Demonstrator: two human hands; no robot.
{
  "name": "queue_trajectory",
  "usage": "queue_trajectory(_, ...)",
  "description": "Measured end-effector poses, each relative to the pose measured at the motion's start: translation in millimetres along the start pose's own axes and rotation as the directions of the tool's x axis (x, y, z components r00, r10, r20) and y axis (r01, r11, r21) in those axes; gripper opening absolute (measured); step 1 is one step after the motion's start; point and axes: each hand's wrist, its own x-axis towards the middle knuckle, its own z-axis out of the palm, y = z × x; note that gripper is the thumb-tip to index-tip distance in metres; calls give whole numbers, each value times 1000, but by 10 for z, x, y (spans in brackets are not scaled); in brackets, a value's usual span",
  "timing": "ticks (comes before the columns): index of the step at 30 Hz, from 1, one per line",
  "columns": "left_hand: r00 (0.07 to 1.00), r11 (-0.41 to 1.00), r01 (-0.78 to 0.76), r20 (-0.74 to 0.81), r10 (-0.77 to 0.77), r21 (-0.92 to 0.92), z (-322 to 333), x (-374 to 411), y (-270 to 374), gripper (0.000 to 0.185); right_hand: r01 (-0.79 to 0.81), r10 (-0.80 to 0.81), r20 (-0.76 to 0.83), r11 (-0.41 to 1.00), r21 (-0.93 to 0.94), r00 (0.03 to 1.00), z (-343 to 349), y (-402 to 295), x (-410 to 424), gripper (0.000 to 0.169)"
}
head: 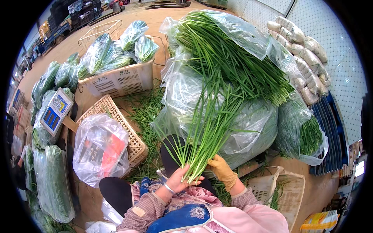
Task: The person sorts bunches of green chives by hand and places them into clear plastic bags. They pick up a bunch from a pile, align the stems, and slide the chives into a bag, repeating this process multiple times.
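My left hand [183, 179], bare with a silver bangle at the wrist, holds a loose bunch of garlic chives [208, 131] by the pale stem ends. The leaves fan up and away from me over a big plastic-wrapped bundle. Beside the bunch's right edge is my right hand [223, 170] in a tan glove, its fingers bent against the stems; whether they grip any is hidden. A large heap of garlic chives [233, 58] lies on the bundle under pulled-back clear plastic sheeting [239, 29].
Left of me, a clear plastic bag [100, 148] covers part of a beige crate [128, 131] near a digital scale display [56, 112]. A white crate [119, 80] holds bagged greens. Chive trimmings [150, 122] litter the floor. At right stand a bagged chive bundle [310, 137] and another crate [291, 192].
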Motion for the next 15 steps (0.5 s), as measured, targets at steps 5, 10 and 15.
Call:
queue_trajectory(5,998,916,37,-54,-17,400,37,-48,69,36,31,-14,155,993,-112,988,171,-90,-27,42)
queue_trajectory(10,853,-43,-156,156,498,987,41,-417,124,32,106,-62,382,990,-94,922,605,-112,-68,57)
queue_trajectory(15,835,-333,302,-79,544,893,283,-659,-33,29,60,-85,78,958,282,993,1037,266,111,41)
